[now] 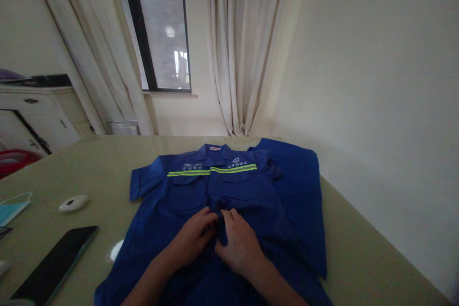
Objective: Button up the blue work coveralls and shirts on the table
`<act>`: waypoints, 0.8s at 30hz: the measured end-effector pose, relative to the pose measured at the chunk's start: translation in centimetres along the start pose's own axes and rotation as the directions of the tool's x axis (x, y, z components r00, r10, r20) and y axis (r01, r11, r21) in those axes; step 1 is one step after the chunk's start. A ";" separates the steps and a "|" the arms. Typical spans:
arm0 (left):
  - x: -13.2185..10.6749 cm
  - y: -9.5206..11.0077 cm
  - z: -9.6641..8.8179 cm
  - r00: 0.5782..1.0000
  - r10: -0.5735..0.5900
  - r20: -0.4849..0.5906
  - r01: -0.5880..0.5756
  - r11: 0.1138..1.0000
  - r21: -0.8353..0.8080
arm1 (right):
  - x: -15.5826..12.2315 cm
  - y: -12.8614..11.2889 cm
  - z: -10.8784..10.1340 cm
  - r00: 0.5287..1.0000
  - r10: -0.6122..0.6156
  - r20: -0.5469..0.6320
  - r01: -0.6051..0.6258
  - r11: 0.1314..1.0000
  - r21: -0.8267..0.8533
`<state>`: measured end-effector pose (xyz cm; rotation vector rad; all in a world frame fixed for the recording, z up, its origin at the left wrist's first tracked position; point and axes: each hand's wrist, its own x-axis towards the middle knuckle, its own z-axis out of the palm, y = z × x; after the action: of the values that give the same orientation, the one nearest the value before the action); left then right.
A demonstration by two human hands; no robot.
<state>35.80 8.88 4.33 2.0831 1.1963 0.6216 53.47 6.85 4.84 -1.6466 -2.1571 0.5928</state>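
A blue short-sleeved work shirt point(186, 194) lies front up on the table, its collar at the far end. Yellow-green reflective strips and white print cross the chest above two flap pockets. Both hands are at the front opening below the chest. My left hand point(195, 235) pinches the placket edge with bent fingers. Close beside it, my right hand point(241, 244) grips the cloth on the other side of the opening. Between them the fabric is bunched up a little. Any button under the fingertips is hidden.
Another folded blue garment point(303, 191) lies partly under the shirt on the right, near the wall. At left on the table point(118, 158) are a black phone point(53, 263), a white oval device point(73, 203) and a light blue face mask point(13, 211).
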 end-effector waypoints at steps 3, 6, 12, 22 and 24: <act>0.1 -0.2 -0.6 0.998 -0.019 0.053 0.019 1.000 0.011 | 0.4 0.7 0.0 0.999 -0.007 -0.039 0.010 0.995 0.098; -0.1 -0.3 -1.3 0.996 -0.085 0.036 0.082 0.993 0.080 | 1.2 1.8 -0.4 0.997 0.047 -0.060 -0.028 0.954 0.298; -0.4 0.3 -1.3 0.994 -0.102 -0.028 0.102 0.995 0.003 | 1.9 2.6 -1.3 0.995 0.096 0.004 -0.071 0.709 0.702; 0.0 1.0 -0.9 0.979 -0.128 -0.157 0.094 0.974 -0.204 | 1.6 2.0 -1.8 0.992 0.033 -0.121 0.047 0.800 0.599; -0.1 1.2 -1.2 0.972 -0.139 -0.189 0.097 0.971 -0.216 | 1.4 1.8 -1.7 0.970 0.049 -0.239 0.073 0.877 0.475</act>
<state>35.69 8.71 6.01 1.7947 1.2988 0.8795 55.45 8.84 5.38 -1.3485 -1.6682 0.8003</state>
